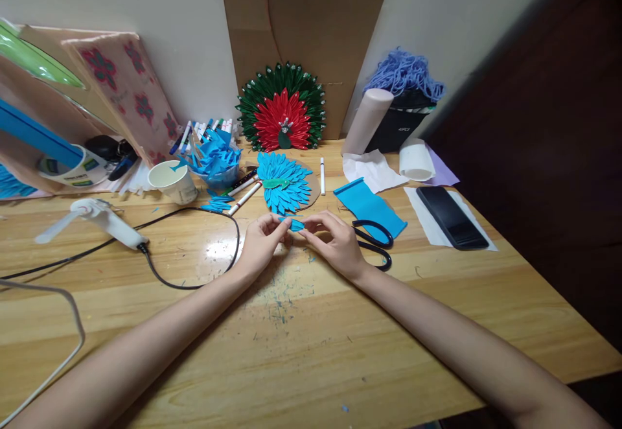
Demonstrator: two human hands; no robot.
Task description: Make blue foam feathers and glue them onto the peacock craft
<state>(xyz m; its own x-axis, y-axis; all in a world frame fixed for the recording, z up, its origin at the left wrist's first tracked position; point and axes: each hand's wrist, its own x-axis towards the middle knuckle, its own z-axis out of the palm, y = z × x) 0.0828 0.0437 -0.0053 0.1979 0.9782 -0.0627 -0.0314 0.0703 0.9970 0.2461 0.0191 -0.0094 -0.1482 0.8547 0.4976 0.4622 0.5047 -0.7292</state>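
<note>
Between my two hands is a small blue paper or ribbon piece (297,225), pinched at both ends. My left hand (266,238) grips its left end between thumb and fingers; my right hand (335,241) has the right end. Just beyond them lies a blue layered feather fan (286,176) with a green strip in its middle, on a round cardboard disc (312,189). Black-handled scissors (376,234) rest beside my right hand, their blades hidden. A length of blue ribbon (372,205) is spread behind the scissors.
A red and green peacock (284,108) leans on a cardboard sheet (306,34). At left are a glue gun (104,221) with a looping black cord, a paper cup (173,183) and a tub of blue pieces (216,163). A phone (451,217) lies at right.
</note>
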